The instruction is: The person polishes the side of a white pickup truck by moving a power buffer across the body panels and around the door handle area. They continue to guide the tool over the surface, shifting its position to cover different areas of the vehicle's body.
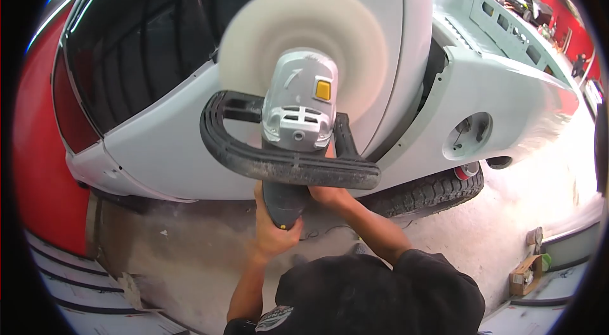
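A polisher (298, 97) with a silver head, a yellow button and a black loop handle (292, 167) is in the middle of the view. Its round, off-white pad (254, 24) is blurred by spinning and lies against the pale car body panel (380, 24), or very near it. My left hand (276, 233) is closed around the lower end of the black grip. Higher up, my right hand (327, 193) wraps the tool's body beneath the loop handle, which partly hides its fingers.
A dark window (146, 43) is left of the pad. At right are a truck bed side (495, 94) with a round filler recess and a tyre (431, 195) below. A red panel (47, 132) borders the left. A cardboard box (525, 275) sits on the floor at lower right.
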`<state>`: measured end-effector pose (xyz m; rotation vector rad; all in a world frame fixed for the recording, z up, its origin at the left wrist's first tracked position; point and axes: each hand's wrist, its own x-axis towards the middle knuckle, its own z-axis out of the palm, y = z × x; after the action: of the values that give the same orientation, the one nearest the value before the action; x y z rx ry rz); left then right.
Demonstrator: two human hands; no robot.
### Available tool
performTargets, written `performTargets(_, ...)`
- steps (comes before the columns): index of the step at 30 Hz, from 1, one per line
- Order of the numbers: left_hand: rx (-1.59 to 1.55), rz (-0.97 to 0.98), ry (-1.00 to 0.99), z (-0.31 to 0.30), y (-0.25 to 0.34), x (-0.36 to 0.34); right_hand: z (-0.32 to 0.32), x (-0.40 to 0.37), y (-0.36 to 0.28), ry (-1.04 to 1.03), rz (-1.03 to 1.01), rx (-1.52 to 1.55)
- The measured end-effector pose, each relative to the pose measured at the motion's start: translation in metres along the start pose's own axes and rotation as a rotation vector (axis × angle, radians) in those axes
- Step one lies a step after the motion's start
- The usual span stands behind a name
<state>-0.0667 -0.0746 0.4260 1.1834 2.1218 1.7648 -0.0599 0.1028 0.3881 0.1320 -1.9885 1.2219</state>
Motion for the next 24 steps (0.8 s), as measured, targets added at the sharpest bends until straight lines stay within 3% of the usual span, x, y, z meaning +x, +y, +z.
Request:
performTargets(2,-0.033,-0.080,0.063,0.004,-0.013,-0.025,0.029,-0.039,0.063,-0.198,-0.202,-0.270)
performTargets(6,0.047,-0.110,0.149,-0.006,-0.046,-0.070,0.040,-0.070,0.033,-0.365,-0.145,-0.294)
performTargets(14,0.096,-0.137,0.169,-0.029,-0.069,-0.116,0.062,-0.080,0.008,-0.472,-0.097,-0.250)
performTargets(18,0.199,-0.027,0.122,-0.028,-0.056,-0.100,0.049,-0.071,0.006,-0.442,-0.091,-0.241)
performTargets(22,0.049,-0.082,0.055,-0.014,0.012,-0.041,0.025,-0.034,0.002,-0.256,0.002,-0.235)
performTargets(24,0.000,-0.038,0.038,-0.003,0.030,-0.015,-0.017,0.016,-0.072,-0.039,0.240,0.234)
